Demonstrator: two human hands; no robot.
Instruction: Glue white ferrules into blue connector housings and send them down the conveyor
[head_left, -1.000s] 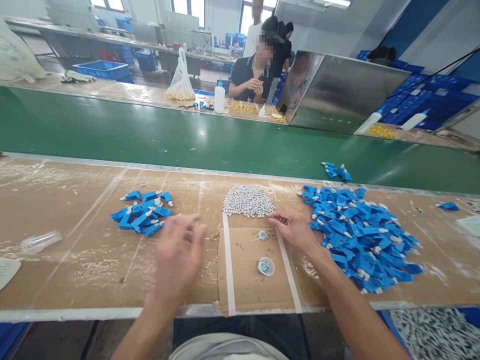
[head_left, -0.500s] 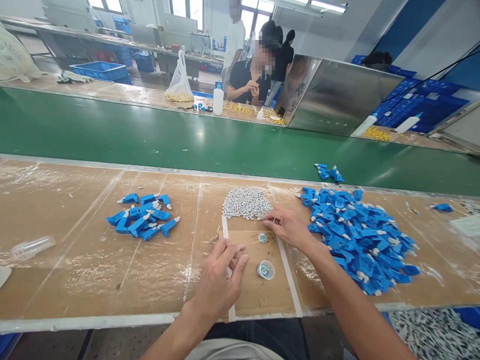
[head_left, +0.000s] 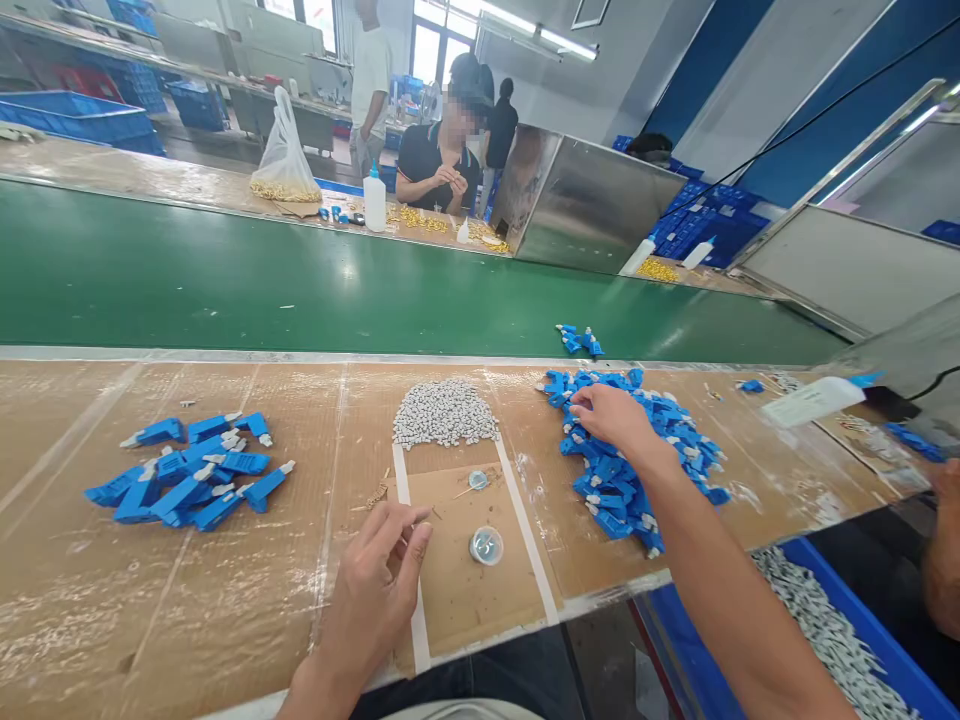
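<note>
My right hand [head_left: 615,415] is over the upper left of a large heap of blue plastic pieces with white tips [head_left: 622,500]. Its fingers are bent and a little apart at the pieces, and no grip shows. Left of the brown cardboard sheet [head_left: 450,600], my left hand [head_left: 382,565] hovers with thumb and forefinger curled close together; whatever lies between them is too small to make out. On the sheet stand a small cup of clear bluish stuff [head_left: 487,546] and a smaller round dish [head_left: 478,480] with a thin stick. Behind them spreads a pile of small grey-white bits [head_left: 446,412].
A smaller group of blue pieces [head_left: 195,470] lies at the left. Beyond the table runs a green belt [head_left: 300,290] carrying a few blue pieces [head_left: 579,340]. At right are a white bottle [head_left: 814,402] and a blue crate [head_left: 799,560]. A co-worker [head_left: 442,165] sits opposite.
My right hand has moved from the grey-white pile rightward to the blue heap. The view has turned right, bringing the bottle and crate further in. My left hand keeps its curled pose.
</note>
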